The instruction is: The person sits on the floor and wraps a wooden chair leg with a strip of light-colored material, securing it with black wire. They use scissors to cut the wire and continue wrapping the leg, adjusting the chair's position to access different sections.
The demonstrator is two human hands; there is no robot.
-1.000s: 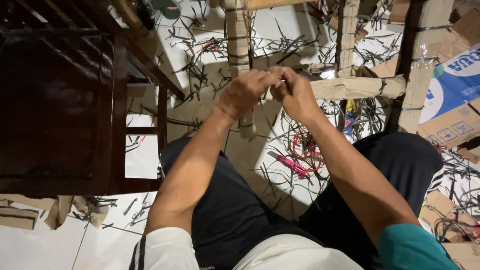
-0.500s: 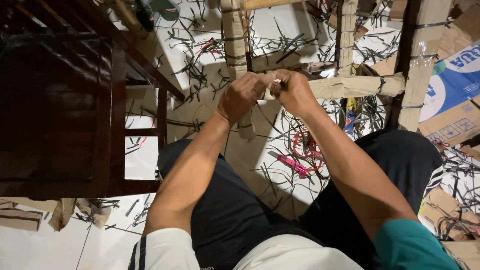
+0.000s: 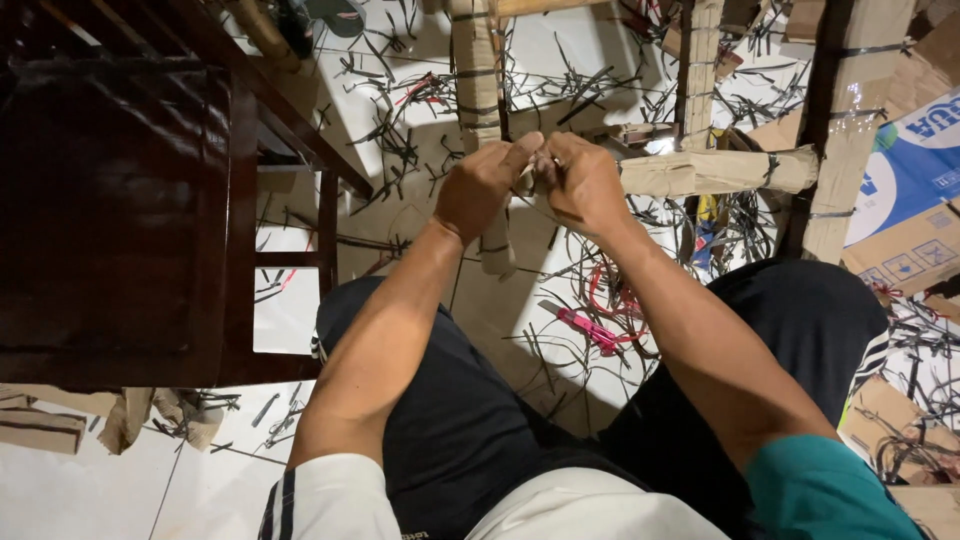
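Note:
My left hand (image 3: 485, 187) and my right hand (image 3: 581, 183) meet, both closed, at the near end of a horizontal bar wrapped in brown cardboard (image 3: 715, 172). The bar belongs to a wrapped furniture frame; another wrapped bar (image 3: 478, 90) runs upright just behind my left hand. The fingers of both hands pinch something small at the bar's end, probably a black strap; my knuckles hide it. My knees in dark shorts sit below the hands.
A dark wooden chair (image 3: 120, 200) stands at the left. Several black strap offcuts (image 3: 400, 140) litter the white tiled floor. A pink utility knife (image 3: 585, 330) lies between my knees beside a red cord loop (image 3: 610, 295). Cardboard boxes (image 3: 905, 210) lie at the right.
Both hands stay at the bar's end with small finger movements; my left thumb has straightened up toward the right hand. The view shifted slightly.

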